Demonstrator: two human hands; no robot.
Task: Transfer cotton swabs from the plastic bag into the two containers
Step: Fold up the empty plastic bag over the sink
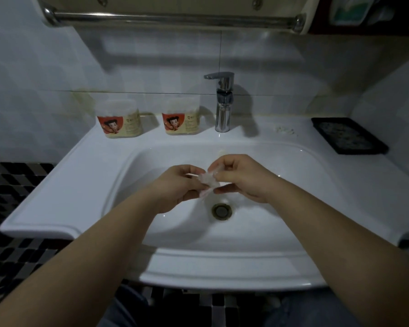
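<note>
At the centre of the frame, a small crumpled clear plastic bag (208, 182) is pinched from both sides above the basin. Its left edge is held by the curled fingers and thumb of the left hand (178, 185), its right edge by those of the right hand (242, 178). Its whitish contents are too blurred to be made out. Just below, a round metal drain (221, 210) is set in the glossy white ceramic sink (85, 185). Farther back, on the ledge, two squat translucent plastic tubs with red cartoon labels are stood apart: the left container (119, 120) and the right container (181, 118), beside an upright chrome tap (223, 105). A black rectangular tray (348, 135) is laid at the right.
</note>
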